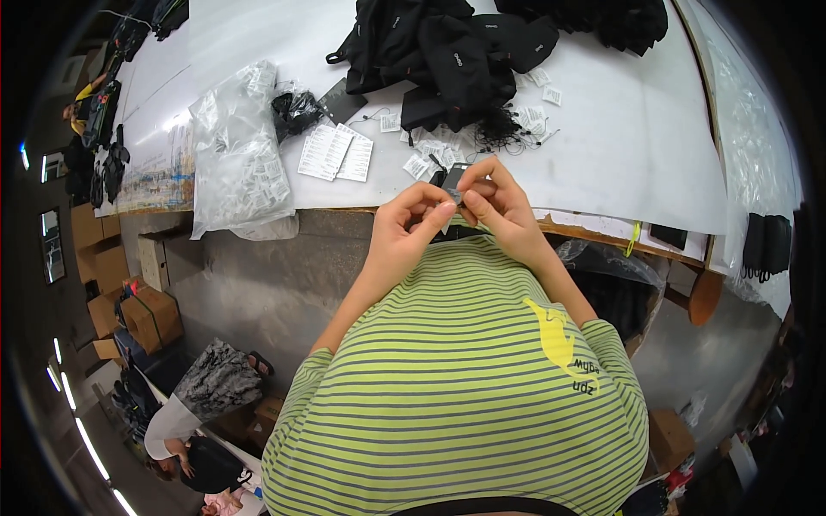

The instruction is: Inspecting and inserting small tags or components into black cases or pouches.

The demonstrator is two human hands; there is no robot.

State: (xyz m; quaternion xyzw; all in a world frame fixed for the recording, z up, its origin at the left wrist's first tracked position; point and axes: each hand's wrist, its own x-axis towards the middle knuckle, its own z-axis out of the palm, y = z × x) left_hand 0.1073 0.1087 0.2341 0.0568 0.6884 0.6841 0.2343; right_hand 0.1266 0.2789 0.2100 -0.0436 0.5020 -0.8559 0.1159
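Note:
At the table's near edge, both my hands pinch a small dark hang tag between thumbs and fingertips. My left hand is closed at its left side, my right hand at its right; a cord, if there is one, is too small to make out. Just beyond lie loose white labels and a tangle of black tag strings. Behind them is a pile of black fabric bags with small white prints. Left of the labels are white printed cards and a black card.
A clear plastic bag full of white labels hangs slightly over the front edge of the white table. More black fabric lies at the far right. Cardboard boxes stand on the floor at left. Another person is at lower left.

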